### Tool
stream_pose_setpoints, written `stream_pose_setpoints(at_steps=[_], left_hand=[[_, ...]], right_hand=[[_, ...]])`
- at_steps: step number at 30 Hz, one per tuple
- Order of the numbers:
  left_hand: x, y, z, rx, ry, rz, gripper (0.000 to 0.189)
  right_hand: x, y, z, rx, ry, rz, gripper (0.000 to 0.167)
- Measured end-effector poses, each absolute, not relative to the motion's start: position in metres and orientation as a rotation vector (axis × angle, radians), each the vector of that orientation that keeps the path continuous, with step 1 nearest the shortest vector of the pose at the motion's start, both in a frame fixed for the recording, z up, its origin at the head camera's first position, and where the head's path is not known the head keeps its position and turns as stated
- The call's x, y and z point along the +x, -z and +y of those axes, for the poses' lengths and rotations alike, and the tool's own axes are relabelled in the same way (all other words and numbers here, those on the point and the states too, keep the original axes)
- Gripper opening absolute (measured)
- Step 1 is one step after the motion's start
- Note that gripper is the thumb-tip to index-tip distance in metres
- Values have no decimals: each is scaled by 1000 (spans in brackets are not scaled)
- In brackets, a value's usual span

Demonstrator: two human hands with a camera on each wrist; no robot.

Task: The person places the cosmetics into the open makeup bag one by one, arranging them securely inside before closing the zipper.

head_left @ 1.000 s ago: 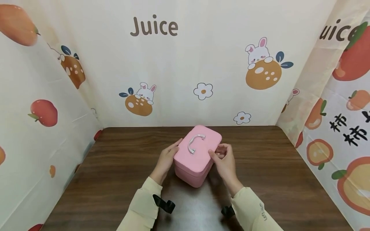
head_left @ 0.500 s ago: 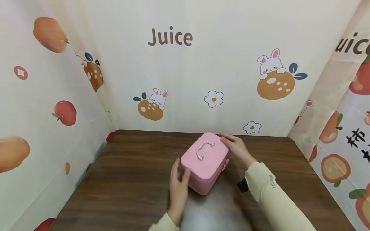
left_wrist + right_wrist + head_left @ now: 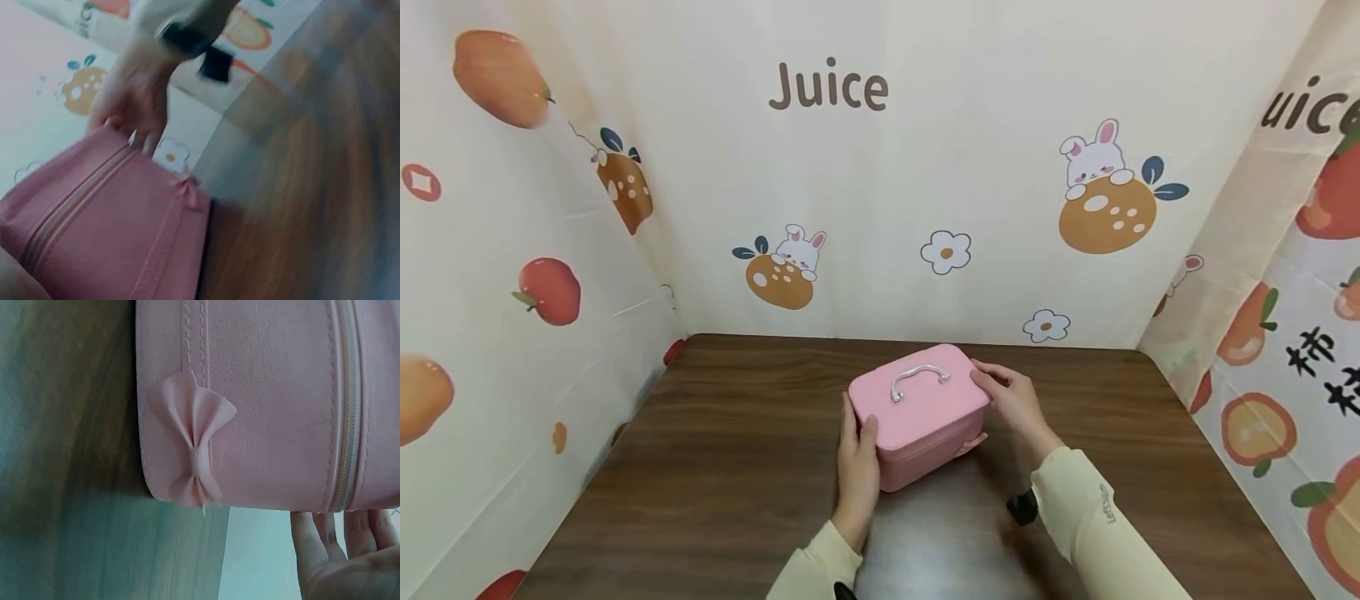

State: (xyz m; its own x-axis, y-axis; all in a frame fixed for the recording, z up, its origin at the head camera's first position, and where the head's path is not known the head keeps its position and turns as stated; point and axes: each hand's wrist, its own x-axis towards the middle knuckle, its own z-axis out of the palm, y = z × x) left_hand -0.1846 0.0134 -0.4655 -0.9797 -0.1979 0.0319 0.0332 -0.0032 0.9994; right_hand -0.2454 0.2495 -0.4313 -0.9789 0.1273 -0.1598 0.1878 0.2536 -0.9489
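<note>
A pink cosmetic case (image 3: 917, 400) with a silver handle (image 3: 917, 372) on its lid stands on the table, set at a slant. Its zipper (image 3: 348, 406) runs closed along the visible side, and a pink bow (image 3: 195, 450) sits low near the right end. At the left end my left hand (image 3: 856, 467) grips the near corner, thumb on the front and fingers along the end. My right hand (image 3: 1015, 404) holds the far right corner, thumb at the lid's edge; its other fingers reach behind the right end, seen in the right wrist view.
The brown wooden table (image 3: 737, 450) carries the case. A printed cloth (image 3: 880, 183) with fruit and rabbits hangs behind it and along both sides. Black wrist straps with cameras (image 3: 1022, 506) sit at the sleeves.
The case has turned clockwise as seen from above, bringing its bow side toward me. My right hand moved to the far right corner, my left to the near left corner. The head view shifted.
</note>
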Motion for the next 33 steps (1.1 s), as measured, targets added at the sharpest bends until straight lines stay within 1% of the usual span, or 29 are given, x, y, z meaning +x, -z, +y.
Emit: stream_pose_setpoints(at_steps=[5,11,14,18,24,27,29,31,33], left_hand=[[-204,464,-4,89,2186,-2172,59],[-230,461,-24,30,2276,-2267,55],[-239,461,-29,5,2325,-2286,54],[-245,461,-30,-6,2374,-2285,54],[-245,458,-29,-64,2378,-2295,56],[-244,456,-36,-102,2227,-2407,56],[-247,453,-47,-170,2003,-2518,55],[-257,446,-63,-268,1642,-2651,52],[-274,437,-80,-355,1214,-2762,49]], right_hand=[[-229,434,242,404,1915,2490,51],[-206,441,224,502,1996,2641,41],[-197,442,217,509,2064,2670,38],[-192,443,214,509,2089,2707,37],[-193,443,217,502,2013,2775,37],[-196,442,226,384,1879,2861,36],[-201,440,237,249,1703,2970,36],[-211,435,254,99,1437,3105,37],[-226,430,274,-26,1068,3226,44]])
